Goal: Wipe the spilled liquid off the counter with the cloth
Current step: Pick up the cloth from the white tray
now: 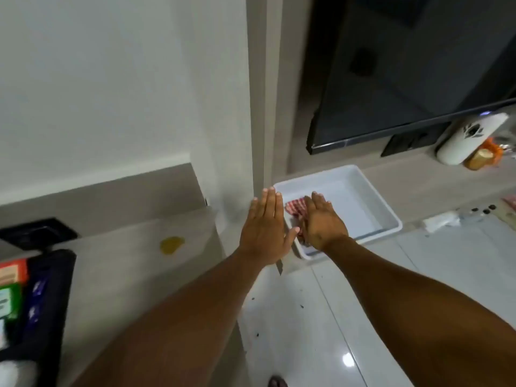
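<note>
A small yellow puddle (171,244) lies on the grey counter (125,263) at the left. A red-and-white checked cloth (295,208) lies in the left end of a white plastic tray (371,202) on a lower ledge to the right. My right hand (321,222) is flat, fingers out, over the cloth and hides most of it; whether it touches the cloth I cannot tell. My left hand (265,227) is open and flat, fingers together, hovering beside the tray's left edge and holding nothing.
A black tray (47,303) with coloured packets sits at the counter's left front. A white wall corner (234,135) stands between counter and ledge. A dark television (405,79), a white bottle (463,141) and small clutter occupy the ledge at right. Glossy white floor tiles (363,317) lie below.
</note>
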Action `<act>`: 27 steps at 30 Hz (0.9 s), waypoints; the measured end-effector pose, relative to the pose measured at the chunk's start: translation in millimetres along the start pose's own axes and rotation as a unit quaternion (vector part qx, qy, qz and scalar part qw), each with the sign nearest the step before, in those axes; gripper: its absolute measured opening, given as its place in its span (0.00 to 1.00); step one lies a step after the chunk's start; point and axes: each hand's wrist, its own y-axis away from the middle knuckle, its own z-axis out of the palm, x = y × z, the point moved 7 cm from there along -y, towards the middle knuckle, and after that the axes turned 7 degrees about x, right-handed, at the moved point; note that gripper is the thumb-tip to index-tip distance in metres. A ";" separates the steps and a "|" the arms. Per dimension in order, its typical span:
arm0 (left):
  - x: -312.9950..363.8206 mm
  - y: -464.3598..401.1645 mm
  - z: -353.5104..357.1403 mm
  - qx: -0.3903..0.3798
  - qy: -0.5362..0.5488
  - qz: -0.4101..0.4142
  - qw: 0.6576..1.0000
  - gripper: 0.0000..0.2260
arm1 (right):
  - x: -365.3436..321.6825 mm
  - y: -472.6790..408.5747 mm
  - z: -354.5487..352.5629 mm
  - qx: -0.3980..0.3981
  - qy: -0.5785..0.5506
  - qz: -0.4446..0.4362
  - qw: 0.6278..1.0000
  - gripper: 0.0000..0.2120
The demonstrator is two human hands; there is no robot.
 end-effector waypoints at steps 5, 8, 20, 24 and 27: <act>-11.9 -6.5 45.7 -0.034 -0.016 -0.027 0.999 0.41 | 1.9 -28.9 46.3 -0.064 -0.035 0.005 0.997 0.33; -14.9 -10.5 61.4 -0.048 -0.015 -0.021 0.999 0.40 | 7.8 -34.8 62.8 -0.093 -0.036 0.023 0.995 0.37; -26.8 28.0 25.3 -0.044 -0.001 -0.008 0.999 0.39 | -12.7 -3.7 15.6 0.017 -0.030 0.037 0.999 0.32; -32.3 78.5 -14.5 -0.032 0.005 0.000 0.999 0.37 | -63.2 55.7 -15.1 0.099 -0.062 0.014 0.993 0.29; -39.6 143.0 -44.2 -0.016 0.001 0.011 1.000 0.36 | -127.8 130.4 -12.3 0.140 -0.131 -0.041 0.981 0.29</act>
